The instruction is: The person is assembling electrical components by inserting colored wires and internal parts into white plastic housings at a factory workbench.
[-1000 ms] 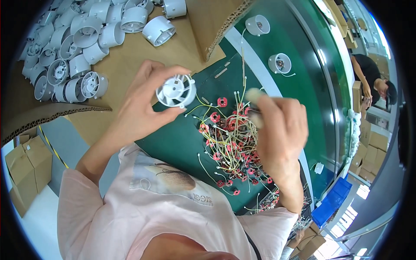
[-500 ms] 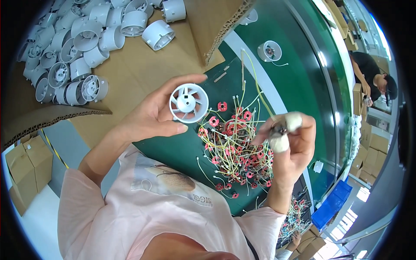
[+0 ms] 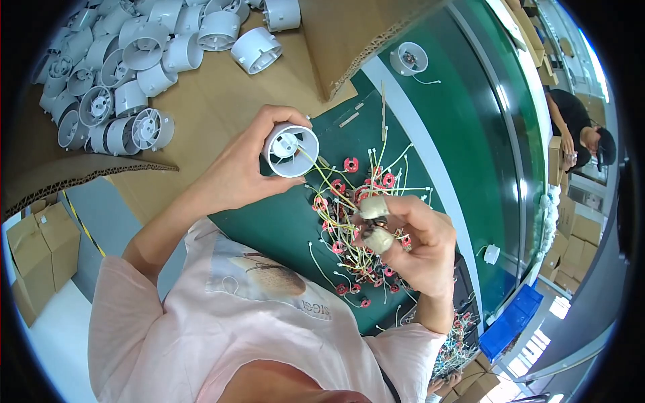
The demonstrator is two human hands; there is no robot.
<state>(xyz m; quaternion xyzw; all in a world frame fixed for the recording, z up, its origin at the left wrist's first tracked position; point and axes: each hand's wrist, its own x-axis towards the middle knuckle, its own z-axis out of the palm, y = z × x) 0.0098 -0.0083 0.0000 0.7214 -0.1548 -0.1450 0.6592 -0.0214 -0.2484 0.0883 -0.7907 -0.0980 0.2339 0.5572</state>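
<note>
The left hand (image 3: 235,171) grips a white round housing (image 3: 286,144) – up and left of the wire pile (image 3: 359,258). Over the pile, the right hand (image 3: 424,250) pinches a dark part (image 3: 375,225) – a yellowish wire (image 3: 324,178) runs from there to the housing's mouth.

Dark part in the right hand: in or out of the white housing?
Out: the right hand pinches the dark part, apart from the white housing in the left hand.

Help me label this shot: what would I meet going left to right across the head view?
Cardboard boxes at lower left, left hand holding a white fan housing, right hand, blue bin, co-worker in black.
</note>
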